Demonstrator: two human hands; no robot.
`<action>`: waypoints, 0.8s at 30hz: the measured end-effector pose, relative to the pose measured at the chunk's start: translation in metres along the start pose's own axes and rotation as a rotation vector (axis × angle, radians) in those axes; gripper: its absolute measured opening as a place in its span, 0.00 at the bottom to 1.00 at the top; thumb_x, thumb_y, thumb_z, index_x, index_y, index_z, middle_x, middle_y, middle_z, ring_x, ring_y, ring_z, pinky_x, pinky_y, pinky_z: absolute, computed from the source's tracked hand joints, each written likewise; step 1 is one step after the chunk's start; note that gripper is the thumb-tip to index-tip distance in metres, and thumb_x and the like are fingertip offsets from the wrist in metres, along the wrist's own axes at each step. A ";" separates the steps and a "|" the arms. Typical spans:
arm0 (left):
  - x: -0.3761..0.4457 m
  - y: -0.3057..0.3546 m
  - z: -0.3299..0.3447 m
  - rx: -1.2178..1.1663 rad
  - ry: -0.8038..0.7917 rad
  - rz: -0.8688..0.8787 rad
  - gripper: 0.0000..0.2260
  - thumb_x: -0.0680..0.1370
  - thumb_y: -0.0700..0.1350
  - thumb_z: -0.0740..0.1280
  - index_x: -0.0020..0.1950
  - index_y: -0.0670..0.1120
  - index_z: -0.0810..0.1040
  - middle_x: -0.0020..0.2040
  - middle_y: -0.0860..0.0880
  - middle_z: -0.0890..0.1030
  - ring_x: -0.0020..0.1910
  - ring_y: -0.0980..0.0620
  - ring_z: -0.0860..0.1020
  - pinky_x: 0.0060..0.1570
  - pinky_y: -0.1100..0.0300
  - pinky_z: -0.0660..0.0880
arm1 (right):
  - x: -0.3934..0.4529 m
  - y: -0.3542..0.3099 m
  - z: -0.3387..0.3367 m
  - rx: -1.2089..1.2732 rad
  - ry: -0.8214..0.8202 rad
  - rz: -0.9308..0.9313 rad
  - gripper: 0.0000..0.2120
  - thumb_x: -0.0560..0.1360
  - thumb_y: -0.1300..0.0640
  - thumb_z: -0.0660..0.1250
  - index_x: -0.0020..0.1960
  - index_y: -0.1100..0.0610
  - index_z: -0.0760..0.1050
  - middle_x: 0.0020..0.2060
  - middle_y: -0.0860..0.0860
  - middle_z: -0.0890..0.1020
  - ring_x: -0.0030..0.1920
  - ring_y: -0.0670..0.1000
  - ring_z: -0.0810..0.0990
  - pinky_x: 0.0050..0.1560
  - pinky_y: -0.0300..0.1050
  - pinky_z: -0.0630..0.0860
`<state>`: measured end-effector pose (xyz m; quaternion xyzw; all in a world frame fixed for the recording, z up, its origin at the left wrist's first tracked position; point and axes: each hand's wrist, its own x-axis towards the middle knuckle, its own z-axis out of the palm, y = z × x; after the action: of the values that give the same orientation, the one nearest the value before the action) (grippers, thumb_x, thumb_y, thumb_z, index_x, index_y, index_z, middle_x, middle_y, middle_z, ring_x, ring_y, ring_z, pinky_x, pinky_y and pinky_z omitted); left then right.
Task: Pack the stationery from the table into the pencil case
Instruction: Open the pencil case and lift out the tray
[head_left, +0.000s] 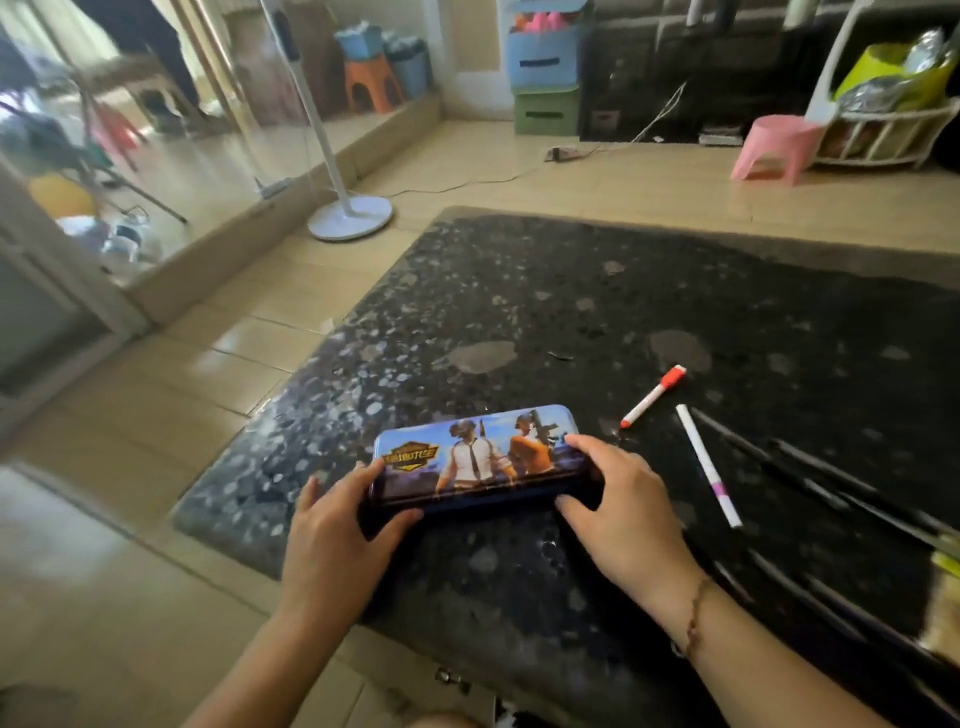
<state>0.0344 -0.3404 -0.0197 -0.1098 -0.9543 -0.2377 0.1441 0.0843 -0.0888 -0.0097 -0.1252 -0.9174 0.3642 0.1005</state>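
Pencil case (475, 457), lid closed, printed with game figures, lay flat on the dark speckled bench (571, 291) near its front left corner. Left hand (332, 540) gripped the case's left end, thumb on the front edge. Right hand (623, 509) held the right end, fingers over the lid, thumb at the front edge; a bracelet (693, 618) on that wrist. Right of the case, apart from it: a red-capped marker (653, 396), then a white pen (709, 465) just beyond, then several black pens (789, 467), blurred. Behind the case, off the bench, a white fan stand (349, 210) stood on the tiled floor (156, 415); farther right a pink stool (774, 148).
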 end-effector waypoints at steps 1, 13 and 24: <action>0.000 -0.004 0.002 -0.011 -0.018 0.021 0.26 0.64 0.49 0.80 0.59 0.43 0.80 0.53 0.45 0.84 0.54 0.42 0.80 0.62 0.38 0.69 | 0.000 0.001 0.001 -0.043 0.028 -0.005 0.29 0.66 0.58 0.76 0.66 0.50 0.74 0.55 0.49 0.80 0.60 0.51 0.73 0.62 0.41 0.66; 0.065 -0.027 -0.033 -0.176 -0.264 0.176 0.26 0.67 0.72 0.62 0.53 0.54 0.77 0.52 0.58 0.80 0.53 0.57 0.77 0.57 0.54 0.74 | 0.014 0.014 -0.005 -0.315 0.123 -0.070 0.36 0.63 0.46 0.78 0.69 0.47 0.70 0.47 0.50 0.83 0.52 0.53 0.79 0.51 0.52 0.70; 0.150 -0.038 0.027 0.022 -0.286 -0.041 0.16 0.82 0.50 0.55 0.38 0.43 0.71 0.38 0.47 0.73 0.42 0.45 0.72 0.40 0.53 0.66 | 0.015 0.012 -0.007 -0.364 0.104 -0.027 0.23 0.67 0.40 0.73 0.61 0.40 0.77 0.49 0.47 0.80 0.51 0.50 0.75 0.47 0.42 0.60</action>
<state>-0.1225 -0.3389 -0.0097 -0.1213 -0.9697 -0.2120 0.0027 0.0741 -0.0712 -0.0120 -0.1475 -0.9633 0.1837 0.1286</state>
